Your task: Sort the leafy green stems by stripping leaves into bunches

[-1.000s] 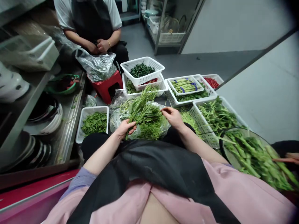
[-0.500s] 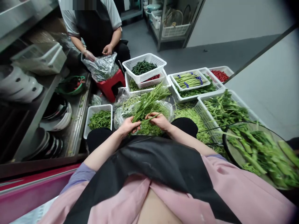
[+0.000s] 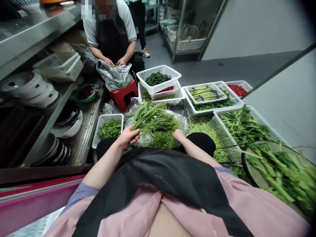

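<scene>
My left hand (image 3: 129,135) is closed around the stems of a bunch of leafy greens (image 3: 148,117), whose tops fan out up and to the right. Under the bunch lies a heap of thin green stems (image 3: 161,139) on a clear plastic bag (image 3: 183,122). My right hand (image 3: 179,134) is at the right side of this heap, its fingers curled; whatever they may hold is hidden. A small white basket of green leaves (image 3: 110,129) stands left of my left hand.
Opposite, a co-worker (image 3: 112,36) handles a clear bag (image 3: 116,77) on a red stool (image 3: 124,97). Baskets hold green chilies (image 3: 158,79), asparagus (image 3: 202,93), red chilies (image 3: 236,89) and celery-like greens (image 3: 247,125). Metal shelving (image 3: 91,131) lines the left; a round mesh basket (image 3: 243,161) sits right.
My hands have moved apart, the right one away from the bunch to the heap's right side. The bunch has shifted left and lower in my left hand. The view has turned slightly left.
</scene>
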A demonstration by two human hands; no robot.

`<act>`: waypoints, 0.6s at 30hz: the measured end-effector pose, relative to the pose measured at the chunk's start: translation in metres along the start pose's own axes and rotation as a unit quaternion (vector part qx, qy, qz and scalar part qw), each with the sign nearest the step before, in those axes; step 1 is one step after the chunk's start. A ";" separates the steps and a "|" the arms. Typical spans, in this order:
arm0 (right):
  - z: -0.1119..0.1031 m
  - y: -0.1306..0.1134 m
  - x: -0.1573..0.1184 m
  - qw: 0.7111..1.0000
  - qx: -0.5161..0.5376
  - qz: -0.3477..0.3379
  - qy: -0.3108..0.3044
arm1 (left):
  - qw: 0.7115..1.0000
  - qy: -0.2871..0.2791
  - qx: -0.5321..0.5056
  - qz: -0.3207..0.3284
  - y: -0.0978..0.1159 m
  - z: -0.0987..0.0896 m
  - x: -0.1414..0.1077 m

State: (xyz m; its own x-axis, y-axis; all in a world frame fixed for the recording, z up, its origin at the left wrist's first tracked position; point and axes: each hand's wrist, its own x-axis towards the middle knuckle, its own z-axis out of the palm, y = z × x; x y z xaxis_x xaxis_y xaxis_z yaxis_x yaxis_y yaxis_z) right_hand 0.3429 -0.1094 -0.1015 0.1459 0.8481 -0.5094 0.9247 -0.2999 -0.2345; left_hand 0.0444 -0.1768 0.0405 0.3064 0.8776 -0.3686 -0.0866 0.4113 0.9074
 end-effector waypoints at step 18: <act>-0.081 -0.078 -0.083 0.798 -0.006 -0.450 0.400 | 0.997 -0.027 0.050 0.058 0.019 0.001 -0.001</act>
State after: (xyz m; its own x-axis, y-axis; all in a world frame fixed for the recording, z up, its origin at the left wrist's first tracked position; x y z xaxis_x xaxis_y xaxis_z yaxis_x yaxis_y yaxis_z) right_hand 0.2874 -0.1214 0.0258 -0.4059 0.7263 0.5548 0.7841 0.5886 -0.1968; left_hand 0.0436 -0.1707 0.0580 0.3497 0.9028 -0.2503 -0.0303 0.2779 0.9601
